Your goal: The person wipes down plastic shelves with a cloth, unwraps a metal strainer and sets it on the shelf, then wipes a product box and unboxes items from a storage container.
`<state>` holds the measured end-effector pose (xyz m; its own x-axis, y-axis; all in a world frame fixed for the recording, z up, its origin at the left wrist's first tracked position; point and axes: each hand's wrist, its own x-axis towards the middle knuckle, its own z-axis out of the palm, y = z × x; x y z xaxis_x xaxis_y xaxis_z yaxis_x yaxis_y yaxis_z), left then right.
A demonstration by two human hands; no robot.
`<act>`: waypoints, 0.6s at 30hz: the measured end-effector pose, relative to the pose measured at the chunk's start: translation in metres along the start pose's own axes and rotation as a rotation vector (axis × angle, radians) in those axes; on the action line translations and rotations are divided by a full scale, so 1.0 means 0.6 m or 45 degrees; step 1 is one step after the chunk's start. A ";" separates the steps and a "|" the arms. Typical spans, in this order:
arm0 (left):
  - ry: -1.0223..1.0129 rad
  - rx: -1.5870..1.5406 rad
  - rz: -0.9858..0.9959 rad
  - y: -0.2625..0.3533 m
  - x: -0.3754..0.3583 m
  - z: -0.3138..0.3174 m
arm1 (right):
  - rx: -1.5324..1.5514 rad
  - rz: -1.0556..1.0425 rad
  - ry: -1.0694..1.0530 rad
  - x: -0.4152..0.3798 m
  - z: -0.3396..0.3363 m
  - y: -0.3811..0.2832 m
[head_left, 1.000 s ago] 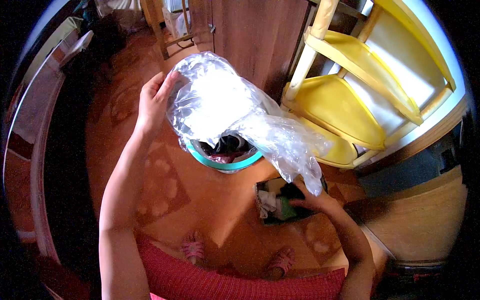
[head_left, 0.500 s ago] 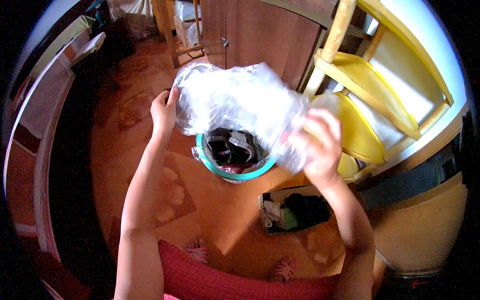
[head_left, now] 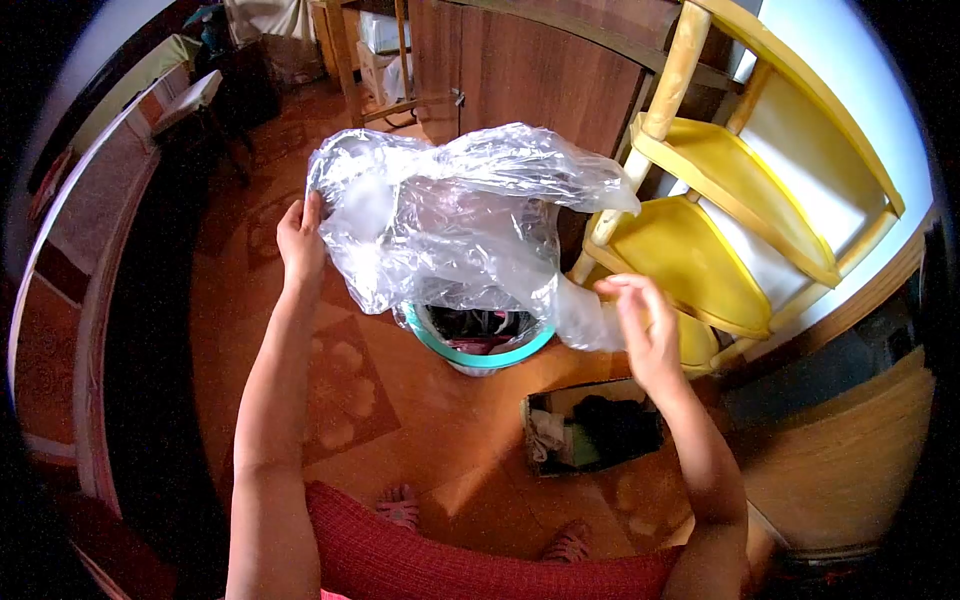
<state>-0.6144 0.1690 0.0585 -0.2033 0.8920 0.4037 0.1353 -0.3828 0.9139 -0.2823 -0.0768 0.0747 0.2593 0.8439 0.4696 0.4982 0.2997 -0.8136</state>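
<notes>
A clear plastic bag (head_left: 470,260) is spread in the air above a basket with a turquoise rim (head_left: 487,357). My left hand (head_left: 300,240) is closed on the bag's left edge. At the opposite side, my right hand (head_left: 648,330) has its fingers bent but apart, beside the bag's lower right end; whether they touch it is hard to tell. Dark shoes (head_left: 480,323) show inside the basket, partly covered from view by the bag.
An open box (head_left: 545,465) with dark and light cloth-like items sits on the tiled floor. On the right stands a wooden rack with yellow shelves (head_left: 690,250). A brown cabinet (head_left: 550,75) is behind, and a red cloth (head_left: 480,560) crosses my lap area.
The bag has spread wider and now hides more of the basket. My left hand moved slightly left and down; my right hand moved lower and its fingers came away from the bag's bunched end.
</notes>
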 end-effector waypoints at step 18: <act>-0.338 0.169 0.170 0.032 -0.061 0.037 | -0.022 -0.129 -0.300 0.047 0.024 -0.046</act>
<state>-0.5831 0.1345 0.0605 0.0828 0.8741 0.4787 0.2723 -0.4819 0.8328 -0.3009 -0.0548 0.1053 0.0085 0.8907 0.4545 0.5261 0.3825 -0.7595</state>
